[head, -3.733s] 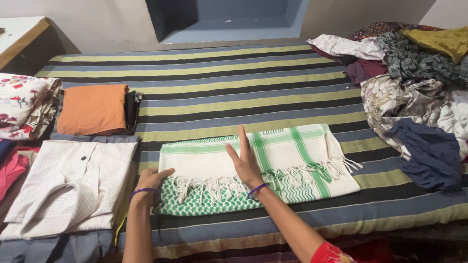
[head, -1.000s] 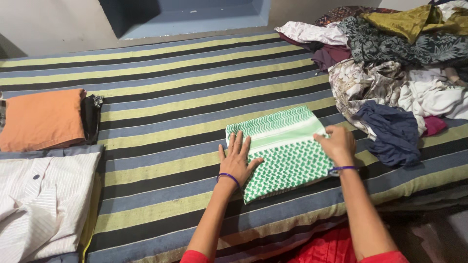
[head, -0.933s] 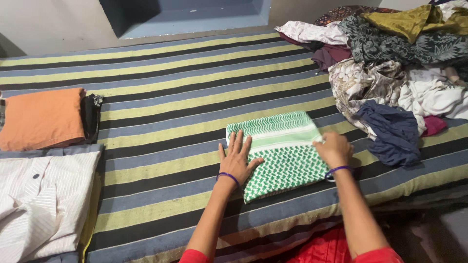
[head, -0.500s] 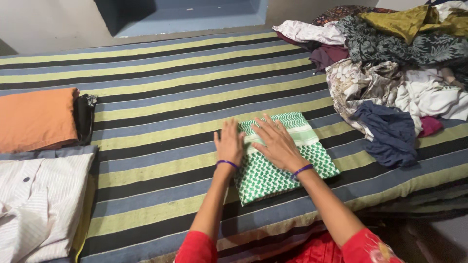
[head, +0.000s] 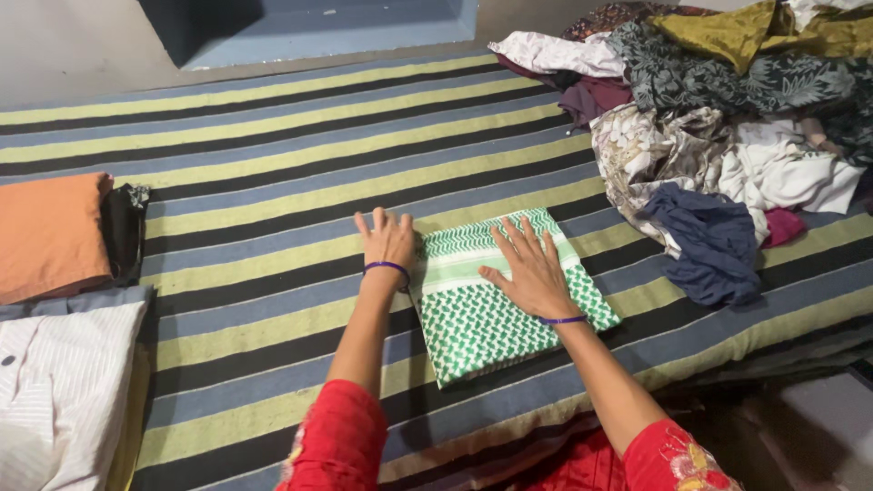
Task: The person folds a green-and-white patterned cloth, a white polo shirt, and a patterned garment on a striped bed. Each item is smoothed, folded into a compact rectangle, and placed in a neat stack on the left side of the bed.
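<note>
Seen from the head camera: a folded green-and-white woven cloth [head: 509,295], a neat rectangle with a houndstooth-like pattern, lies on the striped bed cover [head: 300,155]. The right hand [head: 532,271] rests flat on it, fingers spread; the left hand [head: 387,239] lies open at its left edge (palm down on the stripes). A crumpled heap of clothes [head: 727,136] sits at right; a folded orange cloth [head: 50,235] at left.
</note>
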